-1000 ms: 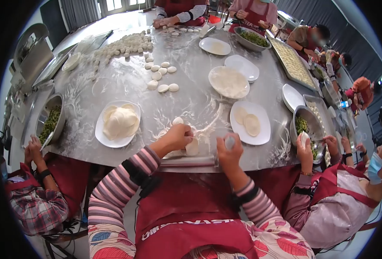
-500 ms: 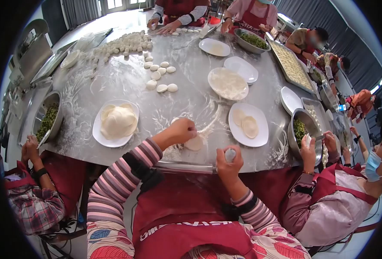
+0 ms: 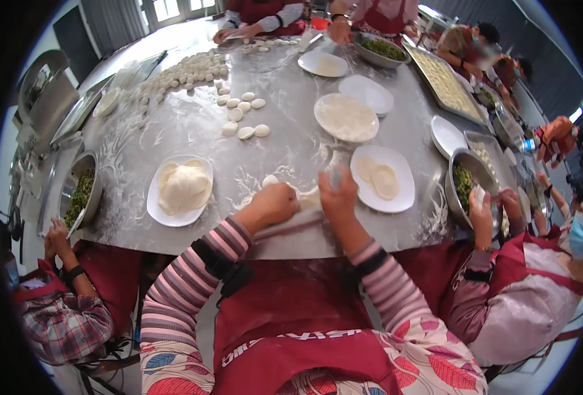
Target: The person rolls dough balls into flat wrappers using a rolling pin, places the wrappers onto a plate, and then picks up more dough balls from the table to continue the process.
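- Steel table point(image 3: 272, 151): floured.
- Rolling pin point(image 3: 291, 226): blurred, near table edge.
- Right hand point(image 3: 339, 197): closed round pin's end.
- Left hand point(image 3: 275, 204): curled at dough wrapper point(image 3: 310, 199), grip unclear.
- Wrapper: on table, between hands.
- Dough disc point(image 3: 270, 180): beyond left hand.

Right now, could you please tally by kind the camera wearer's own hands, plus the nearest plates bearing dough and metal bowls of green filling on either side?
Left hand and right hand: 2
Dough plates: 2
Filling bowls: 2
Total: 6
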{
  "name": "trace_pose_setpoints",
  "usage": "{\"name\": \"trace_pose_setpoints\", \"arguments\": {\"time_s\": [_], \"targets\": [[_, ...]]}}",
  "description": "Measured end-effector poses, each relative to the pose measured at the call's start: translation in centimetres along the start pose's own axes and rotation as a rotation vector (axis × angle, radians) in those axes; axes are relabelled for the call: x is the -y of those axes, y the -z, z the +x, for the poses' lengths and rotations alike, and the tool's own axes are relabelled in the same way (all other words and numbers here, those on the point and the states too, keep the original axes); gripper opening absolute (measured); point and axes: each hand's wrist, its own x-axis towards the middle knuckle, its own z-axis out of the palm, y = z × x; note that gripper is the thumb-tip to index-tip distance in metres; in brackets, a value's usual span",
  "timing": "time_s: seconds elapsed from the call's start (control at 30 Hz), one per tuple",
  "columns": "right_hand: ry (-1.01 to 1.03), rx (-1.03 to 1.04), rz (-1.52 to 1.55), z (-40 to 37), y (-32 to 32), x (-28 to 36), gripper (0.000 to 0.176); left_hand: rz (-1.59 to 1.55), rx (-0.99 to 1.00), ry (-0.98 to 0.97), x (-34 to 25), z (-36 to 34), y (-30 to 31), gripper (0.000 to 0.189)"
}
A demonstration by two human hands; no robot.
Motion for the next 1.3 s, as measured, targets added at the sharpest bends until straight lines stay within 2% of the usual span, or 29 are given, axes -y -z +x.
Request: {"name": "trace_pose_setpoints", "arguments": {"time_s": [0.07, 0.13, 0.2, 0.27, 0.3, 0.37, 0.43, 0.47, 0.5, 0.53, 0.6, 0.67, 0.7, 0.73, 0.77, 0.8, 0.87, 0.9, 0.93, 0.97, 1.07, 1.1, 1.13, 1.17, 1.2, 1.23, 1.27, 1.3], "targets": [[-0.182, 0.098, 0.174, 1.3, -1.3, 0.0, 0.023, -0.082, -0.128, 0.033, 0.2, 1.3, -0.7, 0.025], [-0.175, 0.089, 0.186, 1.1, -0.7, 0.0, 0.023, -0.077, -0.128, -0.053, 0.2, 2.2, -0.5, 0.023], [-0.132, 0.054, 0.084, -1.1, 2.1, 0.5, 0.024, -0.049, -0.039, -0.062, 0.1, 1.7, -0.2, 0.018], [-0.167, 0.141, 0.09, -3.9, 5.3, 1.1, 0.026, -0.088, -0.079, -0.061, 1.1, 1.4, 0.0, 0.016], [-0.159, 0.152, 0.1, -3.4, 5.2, 1.5, 0.026, -0.196, -0.022, -0.041, 1.0, 0.8, 0.5, 0.017], [-0.27, 0.105, 0.182, -3.2, 5.6, 2.3, 0.027, -0.297, 0.047, -0.014, 1.0, 0.2, 0.5, 0.017], [-0.084, 0.13, -0.081, -2.2, 1.7, -0.8, 0.027, -0.154, 0.065, -0.142, 0.3, 0.6, 0.3, 0.018], [-0.116, 0.04, 0.074, -0.1, 0.3, -0.1, 0.027, -0.14, 0.072, -0.148, 0.2, 1.3, 0.1, 0.018], [-0.257, 0.119, 0.165, 1.0, -0.8, 0.1, 0.027, -0.075, 0.005, -0.099, 0.1, 1.9, -0.3, 0.018], [-0.262, 0.113, 0.162, 0.9, -0.7, 0.3, 0.027, -0.017, -0.063, -0.05, 0.1, 2.3, -0.7, 0.019], [-0.22, 0.112, 0.165, 1.5, -0.8, 0.3, 0.027, -0.067, -0.101, -0.075, 0.2, 2.7, -0.5, 0.018], [-0.118, 0.033, 0.092, -0.6, 1.8, 0.4, 0.023, 0.018, 0.015, -0.144, 0.2, 1.8, -0.2, 0.02], [-0.1, 0.111, 0.071, -2.5, 3.3, 0.1, 0.021, -0.038, -0.069, -0.145, 0.8, 1.5, -0.7, 0.02], [-0.142, 0.111, 0.136, -3.0, 5.2, 1.6, 0.02, -0.043, -0.079, -0.137, 1.2, 1.0, -0.9, 0.02], [-0.401, 0.158, 0.26, -3.9, 6.4, 2.4, 0.02, -0.2, -0.06, -0.075, 1.4, 0.3, -0.9, 0.02], [-0.403, 0.159, 0.265, -3.6, 6.0, 2.1, 0.02, -0.355, -0.035, -0.013, 1.6, -0.3, -0.9, 0.019], [-0.051, 0.111, 0.034, -2.7, 4.5, 1.0, 0.022, -0.3, -0.028, -0.082, 1.1, -1.1, -0.7, 0.018], [-0.135, 0.106, 0.048, -2.0, 2.9, 0.3, 0.024, -0.253, -0.04, -0.07, 0.5, -1.1, -0.4, 0.018], [-0.108, 0.025, 0.09, -0.4, 1.4, 0.5, 0.025, -0.205, -0.06, -0.059, 0.0, -0.9, -0.2, 0.018], [-0.278, 0.155, 0.127, 0.5, 0.5, 0.5, 0.025, -0.201, -0.055, -0.06, 0.1, -0.2, -0.3, 0.018], [-0.31, 0.183, 0.147, 0.9, 0.3, 0.4, 0.026, -0.093, -0.079, -0.025, 1.0, 1.4, -0.7, 0.017], [-0.236, 0.113, 0.069, -0.1, 1.1, 0.4, 0.026, -0.055, -0.003, -0.059, 1.0, 1.4, -0.3, 0.018], [-0.078, 0.08, 0.0, -1.6, 2.0, -0.5, 0.025, -0.02, 0.07, -0.09, 1.1, 1.3, 0.1, 0.018], [-0.21, 0.152, 0.097, -2.5, 4.0, 0.5, 0.025, -0.032, 0.062, -0.087, 1.3, 0.9, 0.2, 0.018], [-0.206, 0.161, 0.099, -3.0, 5.2, 1.4, 0.025, -0.21, 0.066, 0.011, 1.4, 0.3, 0.1, 0.019], [-0.305, 0.175, 0.171, -3.3, 6.2, 2.1, 0.024, -0.383, 0.071, 0.11, 1.5, -0.2, 0.0, 0.02], [-0.411, 0.184, 0.241, -3.6, 6.6, 2.5, 0.024, -0.379, 0.075, 0.114, 1.4, -0.5, -0.1, 0.02], [-0.331, 0.117, 0.187, -3.1, 5.5, 2.1, 0.023, -0.311, 0.049, 0.03, 1.2, -0.9, -0.4, 0.02]]}}
